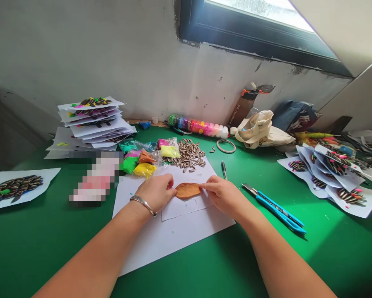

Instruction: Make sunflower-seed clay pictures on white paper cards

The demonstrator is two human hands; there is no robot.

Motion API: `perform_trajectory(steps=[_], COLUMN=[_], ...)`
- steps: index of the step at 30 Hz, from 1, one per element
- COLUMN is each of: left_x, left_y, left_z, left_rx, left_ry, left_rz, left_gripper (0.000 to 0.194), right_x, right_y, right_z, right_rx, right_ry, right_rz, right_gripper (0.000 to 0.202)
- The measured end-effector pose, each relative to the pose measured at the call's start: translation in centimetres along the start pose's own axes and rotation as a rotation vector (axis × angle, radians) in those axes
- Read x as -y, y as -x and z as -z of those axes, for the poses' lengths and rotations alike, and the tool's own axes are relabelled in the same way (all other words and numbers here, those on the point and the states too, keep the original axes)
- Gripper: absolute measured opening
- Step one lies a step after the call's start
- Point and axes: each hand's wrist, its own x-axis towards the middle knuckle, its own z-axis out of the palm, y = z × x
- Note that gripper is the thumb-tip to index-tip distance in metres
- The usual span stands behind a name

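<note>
Forearms [95,248], left hand [155,192] and right hand [225,195] touching orange clay [188,191], grip unclear, bags [145,170] of coloured clay [130,164] beyond

A shiny, silver-coloured metal bangle [144,202] is circling the left wrist [140,210]. The left forearm [102,246] and right forearm [274,246] are showing bare.

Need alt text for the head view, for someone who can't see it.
A person's left hand and right hand touch opposite ends of an orange-brown clay oval on white paper. Beyond it are sunflower seeds and bags of coloured clay; a blue utility knife lies to the right on the green table.
</note>
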Motion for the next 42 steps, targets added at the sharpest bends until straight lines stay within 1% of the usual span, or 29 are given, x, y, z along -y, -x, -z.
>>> perform_trajectory(steps=[3,9,11,13,16,19,24,30,32,36,42], left_x=[0.0,0.1,0.1,0.0,0.0,0.0,0.1,0.1,0.0,0.0,0.1], left_y=[0.0,0.1,0.1,0.1,0.1,0.0,0.1,0.1,0.0,0.0,0.0], left_z=[0.1,0.0,0.0,0.0,0.0,0.0,0.0,0.0,0.0,-0.1,-0.1], left_rx=[0.002,0.003,0.002,0.002,0.005,0.005,0.004,0.005,0.004,0.002,0.000], left_ry=[-0.001,-0.003,-0.003,-0.006,-0.007,-0.007,-0.007,-0.005,-0.004,-0.004,-0.005], left_rz=[0.001,0.003,0.005,0.007,0.009,0.008,0.007,0.003,0.002,0.004,0.005], left_gripper=[0.011,0.010,0.011,0.010,0.010,0.010,0.010,0.010,0.010,0.010,0.010], right_x=[-0.1,-0.7,-0.8,-0.9,-0.8,-0.9,-1.0,-0.6,-0.6,-0.6,-0.4], right_y=[-0.1,0.2,0.2,0.3,0.2,0.1,0.3,0.2,0.3,0.4,0.2], right_z=[0.2,1.2,1.3,1.3,1.2,1.3,1.6,1.8,1.9,2.1,2.0], right_rx=[0.007,0.029,0.048,0.066,0.080,0.084,0.066,0.129,0.139,0.119,0.163], right_ry=[-0.011,-0.244,-0.212,-0.128,-0.050,-0.071,-0.198,-0.092,-0.120,-0.228,-0.135], right_rz=[0.002,-0.018,0.018,0.052,0.077,0.087,0.029,0.069,0.050,0.004,0.057], right_gripper=[0.042,0.040,0.043,0.046,0.048,0.047,0.043,0.046,0.045,0.043,0.049])
